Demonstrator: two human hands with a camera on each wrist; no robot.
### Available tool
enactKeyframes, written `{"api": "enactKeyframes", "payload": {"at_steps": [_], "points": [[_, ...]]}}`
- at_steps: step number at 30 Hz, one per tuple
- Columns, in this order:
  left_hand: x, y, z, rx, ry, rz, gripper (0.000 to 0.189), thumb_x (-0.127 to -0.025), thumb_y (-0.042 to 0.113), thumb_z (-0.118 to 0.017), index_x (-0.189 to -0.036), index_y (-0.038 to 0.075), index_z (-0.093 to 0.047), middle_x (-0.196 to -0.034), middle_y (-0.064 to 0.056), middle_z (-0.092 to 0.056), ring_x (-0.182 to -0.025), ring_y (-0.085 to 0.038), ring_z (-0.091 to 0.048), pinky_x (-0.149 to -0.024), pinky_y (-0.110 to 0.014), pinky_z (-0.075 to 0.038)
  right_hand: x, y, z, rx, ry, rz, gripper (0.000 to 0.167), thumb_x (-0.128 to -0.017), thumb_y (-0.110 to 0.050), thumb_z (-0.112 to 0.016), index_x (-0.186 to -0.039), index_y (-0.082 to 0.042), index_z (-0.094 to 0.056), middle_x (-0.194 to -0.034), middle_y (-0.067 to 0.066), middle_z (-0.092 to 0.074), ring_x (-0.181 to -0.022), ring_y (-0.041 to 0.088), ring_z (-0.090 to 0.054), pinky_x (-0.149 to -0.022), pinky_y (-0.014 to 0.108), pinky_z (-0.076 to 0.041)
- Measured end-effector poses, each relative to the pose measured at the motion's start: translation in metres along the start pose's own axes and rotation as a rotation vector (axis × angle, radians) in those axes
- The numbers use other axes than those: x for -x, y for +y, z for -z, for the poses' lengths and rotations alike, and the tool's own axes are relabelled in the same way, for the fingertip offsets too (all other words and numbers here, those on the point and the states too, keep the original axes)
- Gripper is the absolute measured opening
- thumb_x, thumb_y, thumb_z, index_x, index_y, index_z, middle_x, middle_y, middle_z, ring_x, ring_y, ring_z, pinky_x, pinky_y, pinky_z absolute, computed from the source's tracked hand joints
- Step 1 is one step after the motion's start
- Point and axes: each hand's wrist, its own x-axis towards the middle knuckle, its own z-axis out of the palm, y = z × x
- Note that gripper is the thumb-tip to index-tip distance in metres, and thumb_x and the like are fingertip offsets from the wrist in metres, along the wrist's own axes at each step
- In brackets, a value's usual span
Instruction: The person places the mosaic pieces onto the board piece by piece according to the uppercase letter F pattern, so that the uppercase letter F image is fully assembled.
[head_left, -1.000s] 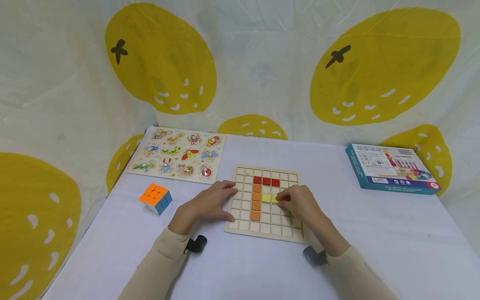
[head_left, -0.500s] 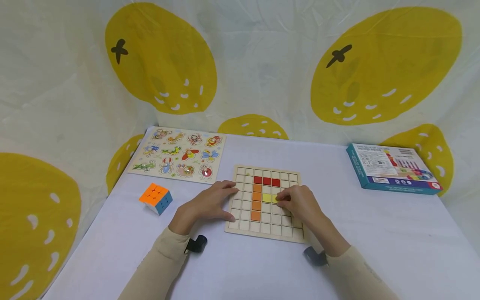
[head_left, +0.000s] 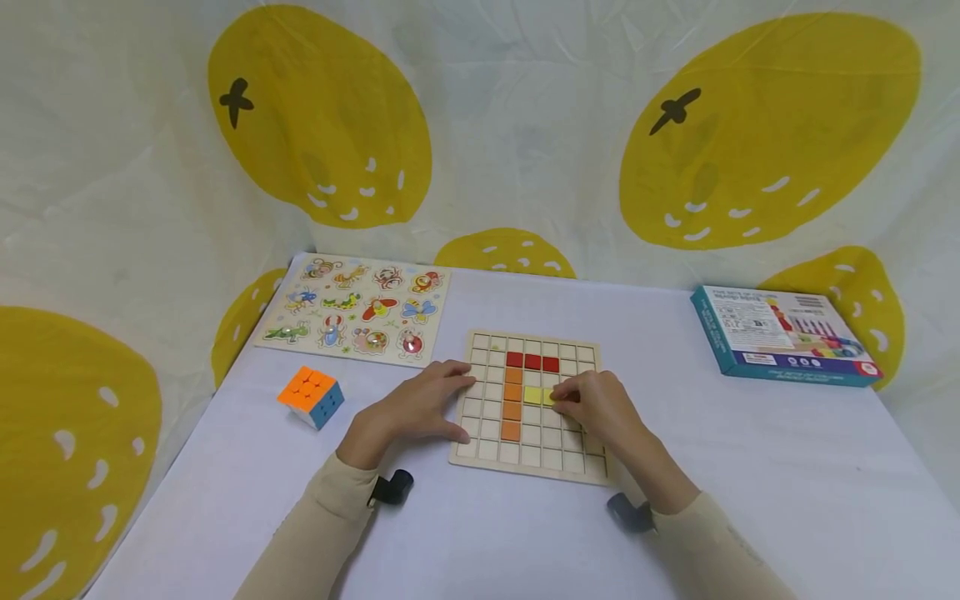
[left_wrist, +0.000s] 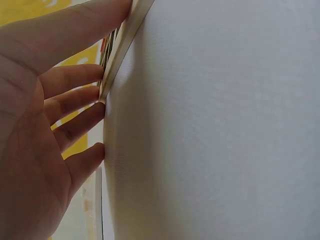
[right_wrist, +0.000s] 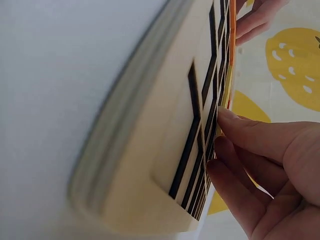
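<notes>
A wooden grid board (head_left: 529, 475) lies flat on the table, with square tiles in its cells. Red tiles (head_left: 532, 362) make a short row near the top. Down a column below them run several orange tiles (head_left: 512, 411). To their right lies one yellow tile (head_left: 532, 396), with a second yellow tile (head_left: 547, 397) beside it, partly hidden by my right hand (head_left: 606, 408). Thumb and fingertips of that hand pinch this second tile at its cell. My left hand (head_left: 420, 404) rests at the board's left edge, fingers spread; its thumb (left_wrist: 75, 30) reaches the rim.
An orange, white and blue puzzle cube (head_left: 311, 396) sits left of my left hand. Behind it lies an insect picture puzzle (head_left: 352, 308). At the back right is a flat teal cardboard box (head_left: 783, 337). A white cloth covers the table.
</notes>
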Motion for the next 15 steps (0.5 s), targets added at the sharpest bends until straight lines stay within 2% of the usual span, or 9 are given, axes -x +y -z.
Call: {"api": "enactKeyframes", "payload": {"at_steps": [4,8,12,15], "points": [[-0.003,-0.001,0.001,-0.029,-0.016,0.002,0.09,-0.076,0.049,-0.088,-0.15,0.014,-0.051,-0.163,-0.004,-0.04,-0.149,-0.024,-0.039,-0.121,-0.042,-0.041,0.0,0.0,-0.001,0.012,-0.012,0.0,0.014,-0.085,-0.009,-0.082,-0.098,-0.006,-0.082,-0.104,0.01,-0.08,-0.089,0.018,-0.071,-0.079,0.033,-0.061],[-0.005,-0.001,0.005,-0.073,-0.037,-0.008,0.089,-0.077,0.05,-0.087,-0.15,0.014,-0.052,-0.162,-0.005,-0.041,-0.148,-0.024,-0.04,-0.12,-0.042,-0.042,0.001,0.001,-0.002,0.027,-0.031,0.022,0.017,-0.089,-0.017,-0.079,-0.103,-0.008,-0.082,-0.109,0.009,-0.078,-0.098,0.022,-0.07,-0.087,0.039,-0.061],[-0.008,0.0,0.011,-0.135,-0.079,-0.013,0.086,-0.079,0.052,-0.084,-0.15,0.013,-0.052,-0.16,-0.006,-0.043,-0.146,-0.024,-0.043,-0.119,-0.042,-0.043,0.001,0.002,-0.003,0.049,-0.064,0.055,0.021,-0.089,-0.021,-0.079,-0.105,-0.007,-0.081,-0.116,0.01,-0.075,-0.112,0.029,-0.069,-0.098,0.047,-0.059],[-0.01,0.003,0.015,-0.21,-0.123,-0.002,0.084,-0.081,0.052,-0.082,-0.149,0.014,-0.052,-0.158,-0.005,-0.045,-0.144,-0.024,-0.046,-0.116,-0.042,-0.046,0.0,0.002,-0.002,0.064,-0.097,0.076,0.026,-0.088,-0.022,-0.08,-0.108,-0.005,-0.08,-0.12,0.011,-0.073,-0.11,0.027,-0.069,-0.097,0.046,-0.059]]}}
